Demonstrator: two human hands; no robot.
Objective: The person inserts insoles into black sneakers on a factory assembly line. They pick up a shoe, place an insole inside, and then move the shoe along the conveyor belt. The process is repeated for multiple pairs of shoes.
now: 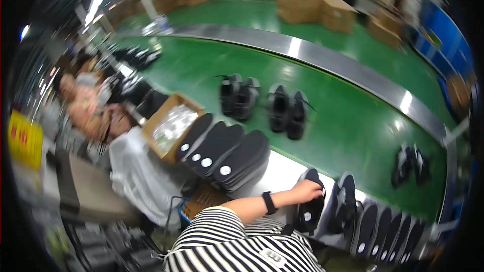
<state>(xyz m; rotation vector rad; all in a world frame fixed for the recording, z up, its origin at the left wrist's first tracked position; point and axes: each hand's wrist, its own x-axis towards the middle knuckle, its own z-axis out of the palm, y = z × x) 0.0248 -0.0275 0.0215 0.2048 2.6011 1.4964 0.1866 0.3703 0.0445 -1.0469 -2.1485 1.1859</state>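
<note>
A hand (306, 190) on a striped-sleeved arm w/ a black wristband (268, 202) is reaching across to the steel table edge (282, 171) beside the green conveyor belt (348, 121). By its spot in the view it's prob. the right; the left isn't showing. Fingers are curling over the top of a black insole (310, 206), grasping it at the upper end, likely because that end is sticking up free of the row. The insole is standing on edge at the left end of a row of black insoles (378, 226), leaning like files, so each one can be pulled singly.

Further left, a fanned stack of insoles (227, 153) is lying overlapped, white dots up, w/ a cardboard box (169, 126) of clear-wrapped bits just beside it, both near the hand.

On the belt, pairs of black shoes (262, 102) are riding well apart from the hand, another pair (411, 163) off to the right. Other people are sitting along the left side; view is blurred, so details are unclear.
</note>
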